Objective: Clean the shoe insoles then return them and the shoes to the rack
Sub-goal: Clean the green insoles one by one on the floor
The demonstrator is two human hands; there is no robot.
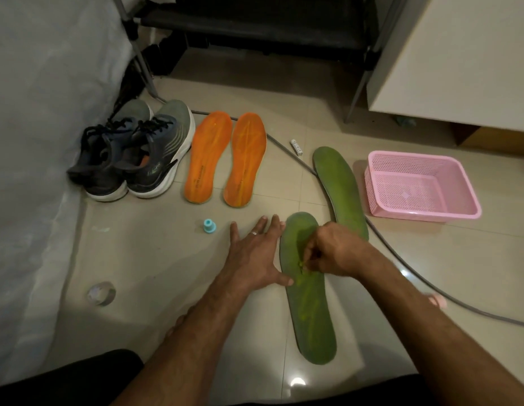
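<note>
Floor (155, 238): glossy beige tiles with pale grout lines, bearing bright lamp reflections at 6 o'clock and 4 o'clock. White translucent plastic sheeting (41, 118) covers the 9 o'clock side from top to bottom. Black metal-framed rack (255, 27) stands at 12 o'clock on grey legs. Off-white cabinet panel (460, 60) occupies 2 o'clock. Grey cable (407, 268) runs across the tiles toward 4 o'clock.

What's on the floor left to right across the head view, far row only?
Pair of shoes → two orange insoles → small white tube → far green insole → pink basket.
</note>
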